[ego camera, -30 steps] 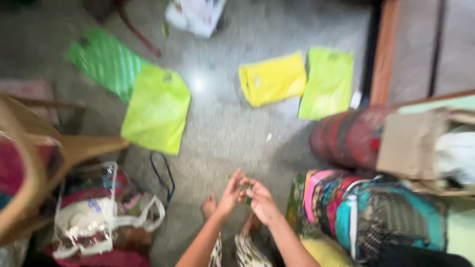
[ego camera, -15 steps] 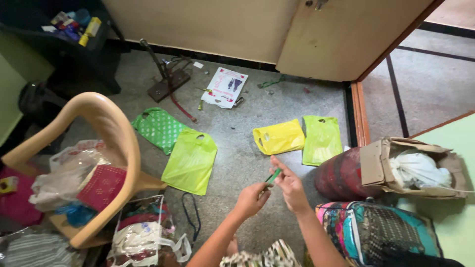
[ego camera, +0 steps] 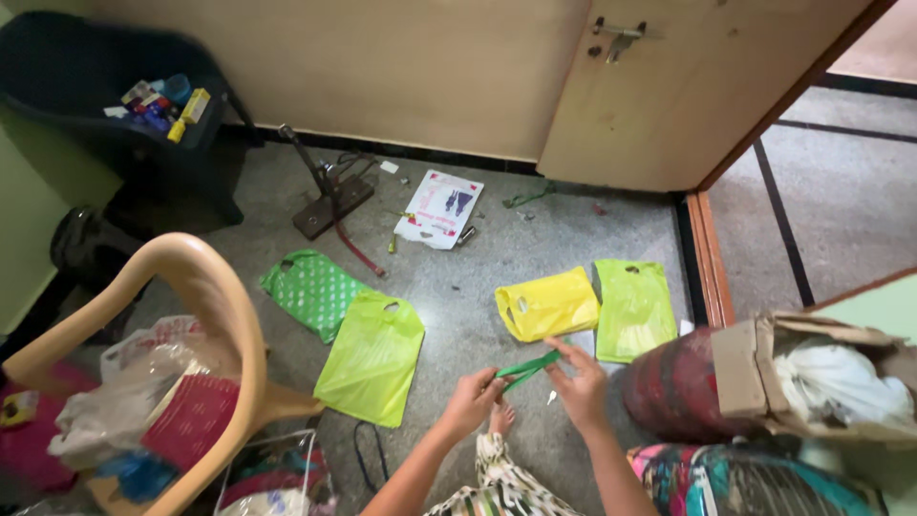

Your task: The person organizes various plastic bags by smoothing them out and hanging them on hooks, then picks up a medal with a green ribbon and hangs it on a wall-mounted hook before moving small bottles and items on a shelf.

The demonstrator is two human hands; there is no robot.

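Two bare hands, low in the head view, over a speckled grey stone floor [ego camera: 458, 325]. Between them, a narrow folded strip of green plastic [ego camera: 527, 367], held above the floor. Long axis slanted: lower end at the left hand [ego camera: 470, 401], upper end toward the right hand [ego camera: 579, 382]. Left fingers [ego camera: 492, 384] closed on the lower end; right fingers [ego camera: 564, 350] pinched on the upper end. Both hands equally near, each at one end; neither free.

Beyond the strip, on the floor, four flat carrier bags with die-cut handles:
- yellow plastic bag [ego camera: 546, 304], just past the right hand, slightly crumpled;
- lime-green plastic bag [ego camera: 634, 308], beside the yellow one, toward the wooden door sill [ego camera: 709, 277];
- larger lime-green plastic bag [ego camera: 373, 355], left of the hands;
- green bag with small white dots [ego camera: 311, 290], partly under that bag's upper left corner.

Farther off, near the wall, a white printed paper packet with red and blue marks [ego camera: 439, 208], lying flat. At the right, an open brown cardboard box [ego camera: 743, 367] with white plastic inside, next to a dark red rounded bundle [ego camera: 674, 390]. At the left, a tan plastic chair [ego camera: 210, 306] piled with clear bags and a red dotted packet. In the far left corner, a black bin [ego camera: 105, 67] with small coloured packages on top.
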